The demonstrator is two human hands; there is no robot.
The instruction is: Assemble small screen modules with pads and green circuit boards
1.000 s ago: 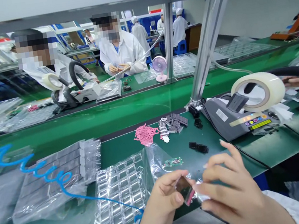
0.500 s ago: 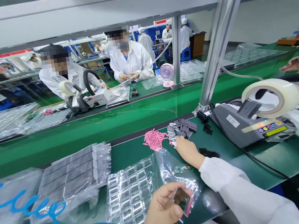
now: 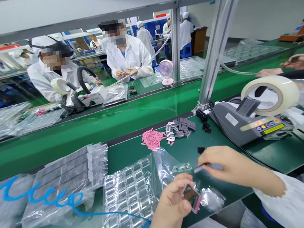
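Observation:
My left hand [image 3: 173, 206] is closed round a small square part [image 3: 192, 196] with a dark face and a pink edge, held low at the front of the green bench. My right hand [image 3: 228, 165] hovers just to its right, fingers pinched on a thin grey strip [image 3: 205, 167] that points left. Under both hands lies a crumpled clear bag [image 3: 213, 198]. A little green circuit board [image 3: 182, 168] lies on clear plastic just beyond the part.
A heap of pink strips [image 3: 152, 138] and striped grey pieces [image 3: 181, 128] lies further back. A tape dispenser [image 3: 245, 125] with a big tape roll [image 3: 273, 94] stands right. Clear trays [image 3: 127, 201] and a blue coiled hose [image 3: 38, 195] lie left. Other workers' hands [image 3: 298, 63] are at far right.
My right hand came back from the striped pieces near the pink heap and now holds a thin strip beside the part. My left hand kept its hold on the square part.

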